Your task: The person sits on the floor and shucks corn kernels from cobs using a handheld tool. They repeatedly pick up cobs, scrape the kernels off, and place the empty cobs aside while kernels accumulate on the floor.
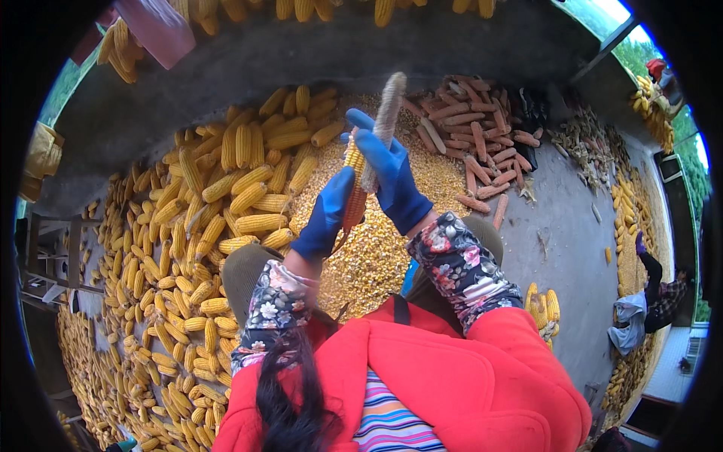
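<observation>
My left hand [329, 208], in a blue coated glove, grips a partly shelled ear of corn [355, 198]. Yellow kernels still cover its upper part, while reddish bare cob shows lower down. In my gloved right hand [393, 172] is a pale bare corncob [390, 104], pointing up and slightly blurred. The cob lies alongside the ear, and the two appear to touch. Below both hands spreads a heap of loose corn kernels [364, 257], between my knees. My right palm and part of the ear are hidden by the fingers.
Whole yellow corn ears [248, 141] are piled to the left. Reddish bare cobs [480, 127] lie ahead on the right, with dry husks [587, 147] beyond. A wooden frame [70, 248] stands far left. Another person [658, 305] is at the far right, near more corn.
</observation>
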Available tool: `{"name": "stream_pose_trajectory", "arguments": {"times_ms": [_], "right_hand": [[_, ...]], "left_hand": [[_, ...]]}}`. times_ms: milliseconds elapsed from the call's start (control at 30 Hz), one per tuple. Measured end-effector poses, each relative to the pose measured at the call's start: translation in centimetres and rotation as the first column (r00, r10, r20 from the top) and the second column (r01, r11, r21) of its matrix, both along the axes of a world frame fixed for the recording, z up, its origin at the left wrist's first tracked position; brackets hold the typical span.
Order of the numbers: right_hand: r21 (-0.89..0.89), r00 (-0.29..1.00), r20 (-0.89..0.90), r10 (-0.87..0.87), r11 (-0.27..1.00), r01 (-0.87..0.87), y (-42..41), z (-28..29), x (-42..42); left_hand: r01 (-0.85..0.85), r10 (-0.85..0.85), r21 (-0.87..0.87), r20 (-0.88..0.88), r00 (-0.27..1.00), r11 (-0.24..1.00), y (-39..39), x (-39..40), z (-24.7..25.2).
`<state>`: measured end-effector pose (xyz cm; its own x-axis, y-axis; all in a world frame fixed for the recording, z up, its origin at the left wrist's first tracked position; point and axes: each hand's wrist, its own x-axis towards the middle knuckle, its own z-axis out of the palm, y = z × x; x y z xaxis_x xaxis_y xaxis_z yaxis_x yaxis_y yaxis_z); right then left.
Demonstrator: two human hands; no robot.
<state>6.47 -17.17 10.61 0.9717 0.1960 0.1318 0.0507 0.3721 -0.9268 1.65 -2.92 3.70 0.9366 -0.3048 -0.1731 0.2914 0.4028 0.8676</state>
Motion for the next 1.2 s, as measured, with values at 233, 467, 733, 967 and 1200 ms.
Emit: {"name": "stream_pose_trajectory", "arguments": {"times_ms": [233,467,733,967,1200], "right_hand": [[-0.151,0.976,0.142,-0.168,0.970,0.189,0.5,-1.3,-0.2],[-0.253,0.870,0.457,-0.185,0.911,0.326,0.0,-0.3,0.1],[-0.017,0.988,0.132,-0.079,0.996,0.082,0.4,0.3,0.5],[-0.316,0.796,0.569,-0.204,0.840,0.441,1.0,-3.0,1.1],[0.097,1.000,-0.001,-0.012,0.995,0.012,-0.4,0.0,1.6]], "left_hand": [[-0.016,0.015,-0.014,-0.098,0.995,1.000,-1.3,0.4,-0.8],[0.195,-0.222,-0.330,-0.045,0.974,0.923,0.5,-0.3,1.6],[-0.267,0.229,0.116,0.268,0.936,0.957,-1.5,0.9,-1.2],[-0.157,0.104,-0.420,-0.146,0.984,0.894,-2.5,1.1,-1.9],[-0.024,-0.003,-0.210,-0.128,0.992,0.977,-0.3,0.4,0.1]]}}
